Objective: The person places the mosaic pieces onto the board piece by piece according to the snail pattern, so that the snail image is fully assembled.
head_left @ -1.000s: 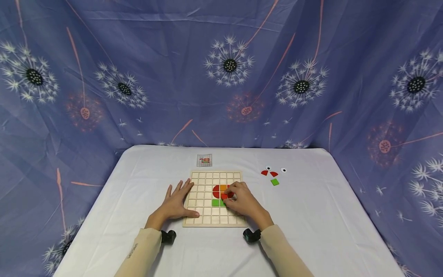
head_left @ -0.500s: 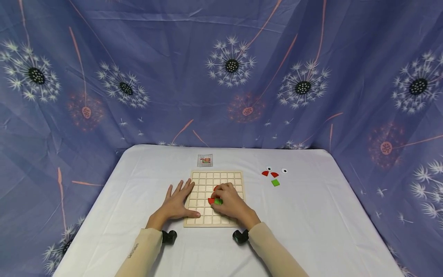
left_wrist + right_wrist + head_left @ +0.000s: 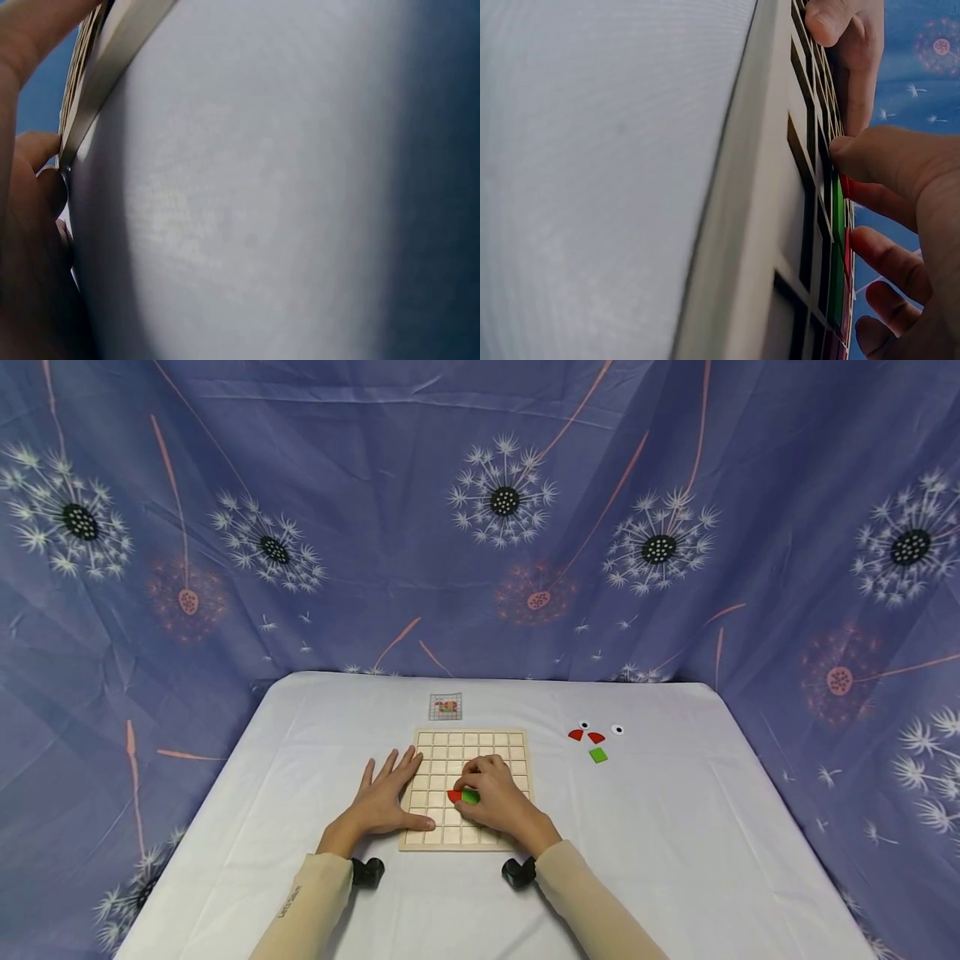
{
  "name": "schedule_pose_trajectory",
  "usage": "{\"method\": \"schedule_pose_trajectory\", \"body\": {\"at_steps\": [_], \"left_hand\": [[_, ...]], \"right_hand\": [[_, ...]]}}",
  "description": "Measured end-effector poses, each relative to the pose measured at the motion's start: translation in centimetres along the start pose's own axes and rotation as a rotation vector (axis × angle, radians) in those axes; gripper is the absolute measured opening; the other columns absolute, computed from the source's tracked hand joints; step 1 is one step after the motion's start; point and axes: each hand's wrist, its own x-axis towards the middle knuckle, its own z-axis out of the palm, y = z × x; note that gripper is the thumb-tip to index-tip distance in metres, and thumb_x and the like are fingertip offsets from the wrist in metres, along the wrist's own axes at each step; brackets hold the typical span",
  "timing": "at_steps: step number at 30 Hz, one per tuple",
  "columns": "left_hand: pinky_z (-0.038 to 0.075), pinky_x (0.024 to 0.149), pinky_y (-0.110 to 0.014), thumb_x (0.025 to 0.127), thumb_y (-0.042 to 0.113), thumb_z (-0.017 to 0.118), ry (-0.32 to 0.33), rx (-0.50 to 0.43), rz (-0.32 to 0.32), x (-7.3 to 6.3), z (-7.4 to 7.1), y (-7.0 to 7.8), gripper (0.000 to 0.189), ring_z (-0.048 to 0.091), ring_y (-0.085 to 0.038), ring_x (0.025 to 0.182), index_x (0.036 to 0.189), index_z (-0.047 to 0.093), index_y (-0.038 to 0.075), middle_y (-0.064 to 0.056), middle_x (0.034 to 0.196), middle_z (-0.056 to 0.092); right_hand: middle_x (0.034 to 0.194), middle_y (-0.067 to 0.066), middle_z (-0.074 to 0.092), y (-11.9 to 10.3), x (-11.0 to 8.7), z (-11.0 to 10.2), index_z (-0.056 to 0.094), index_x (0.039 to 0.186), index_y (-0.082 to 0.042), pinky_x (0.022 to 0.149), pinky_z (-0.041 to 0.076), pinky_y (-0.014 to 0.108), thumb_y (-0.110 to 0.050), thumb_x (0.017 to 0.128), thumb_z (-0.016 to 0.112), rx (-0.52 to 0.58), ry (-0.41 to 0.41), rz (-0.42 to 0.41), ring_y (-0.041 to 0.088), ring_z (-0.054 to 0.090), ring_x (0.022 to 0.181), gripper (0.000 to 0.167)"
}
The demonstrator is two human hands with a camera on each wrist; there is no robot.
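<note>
Now farther left, right hand (image 3: pixel 495 795), red piece (image 3: pixel 453 796)

A floral curtain (image 3: pixel 390 543) hangs behind white tablecloth (image 3: pixel 690 835).

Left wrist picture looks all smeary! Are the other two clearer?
Yes, mostly: left wrist, the white tablecloth is blurred, with a soft bright patch; head view, the gridded board looks fairly sharp; right wrist, dim, tablecloth soft, but the right hand shows more sharply.
</note>
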Motion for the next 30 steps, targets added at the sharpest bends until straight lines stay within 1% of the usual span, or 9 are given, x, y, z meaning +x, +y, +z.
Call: {"method": "schedule_pose_trajectory", "body": {"at_steps": [3, 16, 25, 27, 30], "left_hand": [[-0.005, 0.124, -0.068, 0.068, 0.071, 0.083, 0.004, -0.014, 0.005, -0.03, -0.05, 0.06, 0.128, 0.008, -0.041, 0.16, 0.165, 0.023, 0.013, -0.01, 0.174, 0.015], [-0.005, 0.124, -0.068, 0.068, 0.07, 0.083, 0.003, -0.011, 0.003, -0.13, -0.16, 0.22, 0.128, 0.008, -0.042, 0.16, 0.165, 0.023, 0.012, -0.01, 0.174, 0.015], [-0.006, 0.124, -0.067, 0.069, 0.068, 0.084, 0.006, -0.018, 0.001, -0.25, -0.27, 0.42, 0.127, 0.009, -0.042, 0.16, 0.165, 0.023, 0.011, -0.011, 0.173, 0.015], [-0.006, 0.124, -0.068, 0.069, 0.067, 0.085, 0.01, -0.023, 0.004, -0.21, -0.25, 0.42, 0.127, 0.009, -0.042, 0.159, 0.165, 0.024, 0.011, -0.011, 0.173, 0.015], [-0.006, 0.124, -0.067, 0.068, 0.068, 0.085, 0.014, -0.024, 0.005, -0.17, -0.22, 0.39, 0.128, 0.008, -0.042, 0.16, 0.165, 0.024, 0.011, -0.011, 0.173, 0.016]], "right_hand": [[0.118, 0.0, 0.063, -0.07, -0.02, -0.07, 0.08, 0.102, -0.021, 0.104, 0.042, 0.049, -0.031, 0.088, 0.079, -0.003, -0.004, 0.0, 0.027, 0.049, 0.117, 0.017], [0.122, 0.0, 0.063, -0.05, -0.07, -0.03, 0.08, 0.106, -0.023, 0.102, 0.043, 0.049, -0.034, 0.088, 0.079, -0.013, -0.026, 0.001, 0.027, 0.049, 0.118, 0.021], [0.123, 0.001, 0.064, -0.01, 0.03, -0.18, 0.08, 0.107, -0.022, 0.105, 0.042, 0.052, -0.035, 0.089, 0.079, -0.006, -0.033, 0.001, 0.029, 0.049, 0.121, 0.022], [0.126, 0.001, 0.064, 0.07, -0.02, -0.36, 0.079, 0.111, -0.022, 0.107, 0.042, 0.052, -0.036, 0.09, 0.079, 0.003, -0.04, 0.008, 0.029, 0.048, 0.123, 0.026], [0.132, 0.002, 0.064, 0.33, -0.25, -0.75, 0.074, 0.124, -0.021, 0.109, 0.043, 0.051, -0.038, 0.09, 0.078, 0.019, -0.046, 0.024, 0.028, 0.048, 0.127, 0.038]]}}
